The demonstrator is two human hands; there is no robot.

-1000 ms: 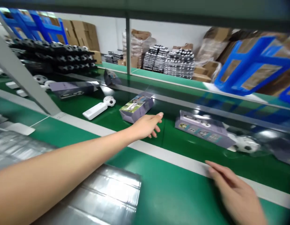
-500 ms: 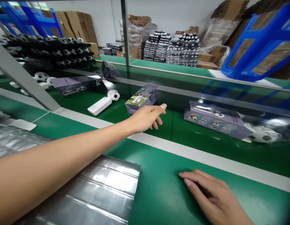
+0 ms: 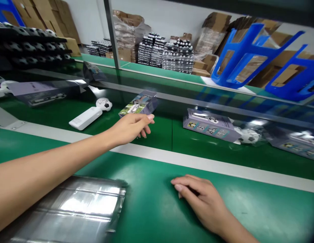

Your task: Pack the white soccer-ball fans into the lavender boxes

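My left hand [image 3: 133, 128] reaches over the dark green conveyor belt, its fingers loosely bent and apart, with nothing visible in them. Just behind it lies a purple printed box [image 3: 140, 103], partly hidden by the hand; whether they touch I cannot tell. A white handheld fan [image 3: 87, 116] with a football-shaped head rests on the belt to the left. On the green table, my right hand [image 3: 199, 197] lies half curled and empty, thumb close to the index finger. Below my left forearm is a stack of shiny clear plastic bags [image 3: 88, 202].
Another purple box [image 3: 210, 125] lies on the belt at right, a bagged football-head fan [image 3: 249, 136] at its end. More boxes [image 3: 45, 91] lie at left. A metal post [image 3: 112, 37] rises behind the belt. Blue stools [image 3: 238, 60] stand upside down on the far ledge.
The view has turned to the right, so belt, boxes and stools appear farther left. A further box has come into view at right. Both hands keep nearly the same pose.
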